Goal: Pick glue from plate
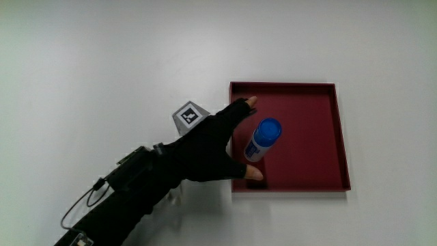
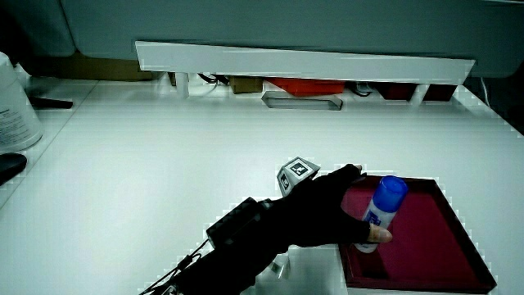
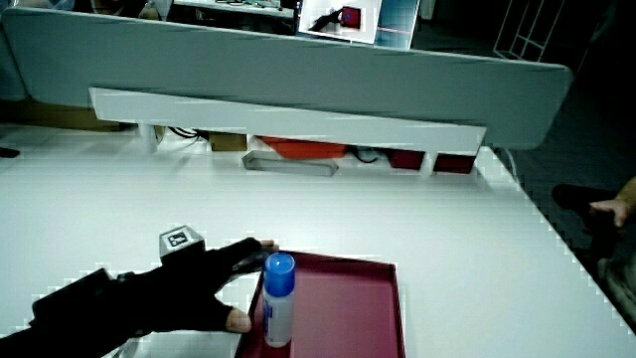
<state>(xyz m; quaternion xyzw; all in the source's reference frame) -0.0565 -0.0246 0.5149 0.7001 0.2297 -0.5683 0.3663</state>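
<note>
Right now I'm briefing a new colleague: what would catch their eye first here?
The square dark red tray on the white table, with a blue-capped white glue stick standing upright in it. The black-gloved hand reaches over the tray's edge, its fingers spread around the stick.

1. A white table (image 1: 102, 61) carried everything; a low partition (image 2: 303, 59) stood along its edge farthest from the person.
2. A square dark-red plate (image 1: 341, 137) with a low rim lay flat on the table, much nearer to the person than the partition, as both side views showed (image 2: 458, 238) (image 3: 383, 298).
3. In a side view a white container (image 2: 15, 106) stood at the table's edge, well apart from the plate.
4. A dark flat object (image 2: 10, 168) lay just beside the container, nearer to the person.
</note>
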